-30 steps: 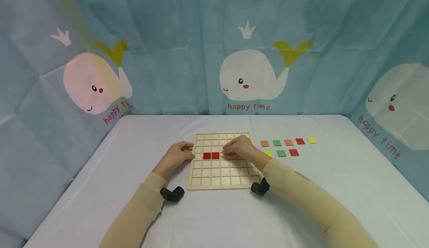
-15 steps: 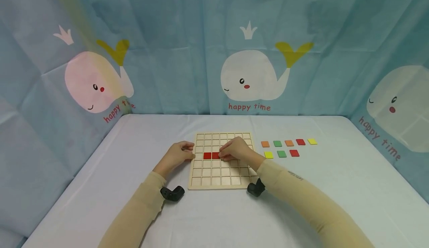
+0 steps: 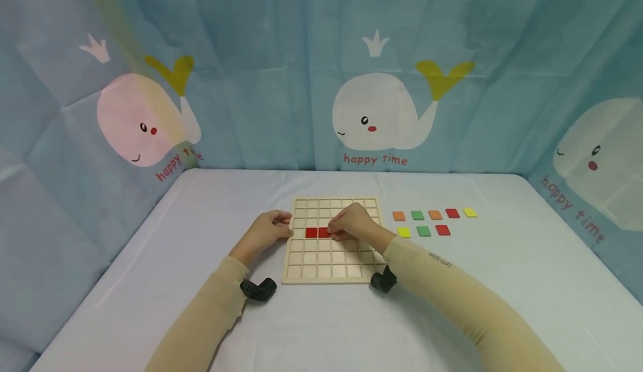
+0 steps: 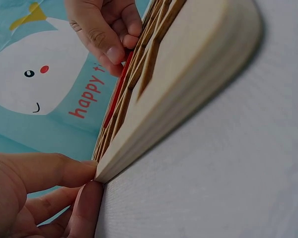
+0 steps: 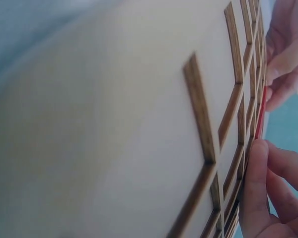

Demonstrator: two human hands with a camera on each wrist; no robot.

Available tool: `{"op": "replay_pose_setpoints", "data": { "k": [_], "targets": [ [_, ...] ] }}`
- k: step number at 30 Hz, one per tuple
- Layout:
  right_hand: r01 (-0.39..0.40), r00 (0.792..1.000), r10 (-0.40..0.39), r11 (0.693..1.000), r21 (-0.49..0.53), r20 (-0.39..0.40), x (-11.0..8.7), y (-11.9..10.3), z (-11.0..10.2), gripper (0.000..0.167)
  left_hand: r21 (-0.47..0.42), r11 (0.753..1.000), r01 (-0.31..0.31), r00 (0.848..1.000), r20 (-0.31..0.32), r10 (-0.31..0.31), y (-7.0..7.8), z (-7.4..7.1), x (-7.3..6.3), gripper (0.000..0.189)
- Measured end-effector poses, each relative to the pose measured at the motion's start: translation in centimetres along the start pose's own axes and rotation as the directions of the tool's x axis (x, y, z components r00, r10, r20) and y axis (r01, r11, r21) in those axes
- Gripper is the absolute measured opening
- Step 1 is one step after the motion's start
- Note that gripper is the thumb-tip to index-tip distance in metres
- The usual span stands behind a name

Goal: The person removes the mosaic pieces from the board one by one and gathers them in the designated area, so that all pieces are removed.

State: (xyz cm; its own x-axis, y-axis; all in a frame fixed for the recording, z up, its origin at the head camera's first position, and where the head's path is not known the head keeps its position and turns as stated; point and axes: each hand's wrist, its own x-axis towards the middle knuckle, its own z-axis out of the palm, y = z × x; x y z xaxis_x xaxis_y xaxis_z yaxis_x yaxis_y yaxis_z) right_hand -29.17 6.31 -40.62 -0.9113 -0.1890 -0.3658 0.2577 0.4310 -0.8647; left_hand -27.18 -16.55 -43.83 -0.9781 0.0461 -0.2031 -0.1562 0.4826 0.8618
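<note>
A square wooden grid board [image 3: 308,274] lies on the table, with two red square tiles [image 3: 311,233] side by side in one row. My left hand [image 3: 263,232] grips the board's left edge, thumb and fingers at the rim in the left wrist view. Over the middle of the board, my right hand [image 3: 353,222] has bent fingers and pinches the right end of the second red tile [image 3: 324,232]. Thumb and fingertips [image 4: 114,55] meet at the red edge in the left wrist view. The hand covers several cells behind and right of it.
Right of the board lie loose square tiles in two rows: orange [image 3: 399,215], green [image 3: 417,215], red [image 3: 452,213] and yellow [image 3: 469,213] ones among them. A white cloth covers the table [image 3: 321,327]. A blue whale-print curtain [image 3: 281,120] hangs behind.
My right hand has shifted slightly left, from beside the second red tile onto its right end, and then stays there. The left hand keeps its place on the board's edge.
</note>
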Motion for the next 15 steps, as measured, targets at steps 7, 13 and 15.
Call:
{"op": "replay_pose_setpoints", "data": {
  "k": [7, 13, 15],
  "targets": [
    [0.049, 0.999, -0.049, 0.999, -0.022, 0.011, -0.17, 0.06, 0.15, 0.012, -0.024, 1.0, 0.005, 1.0, 0.001, -0.005, 0.01, 0.05, -0.07, 0.049],
    [0.066, 0.998, -0.066, 0.998, -0.011, 0.003, -0.29, 0.03, 0.08, 0.01, -0.014, 1.0, 0.004, 1.0, -0.001, -0.004, 0.15, 0.05, -0.14, 0.05],
    [0.068, 0.998, -0.068, 0.998, -0.003, 0.002, -0.25, -0.01, 0.0, 0.008, -0.013, 1.0, 0.004, 1.0, 0.0, -0.004, 0.18, 0.02, -0.12, 0.05]
  ]
}}
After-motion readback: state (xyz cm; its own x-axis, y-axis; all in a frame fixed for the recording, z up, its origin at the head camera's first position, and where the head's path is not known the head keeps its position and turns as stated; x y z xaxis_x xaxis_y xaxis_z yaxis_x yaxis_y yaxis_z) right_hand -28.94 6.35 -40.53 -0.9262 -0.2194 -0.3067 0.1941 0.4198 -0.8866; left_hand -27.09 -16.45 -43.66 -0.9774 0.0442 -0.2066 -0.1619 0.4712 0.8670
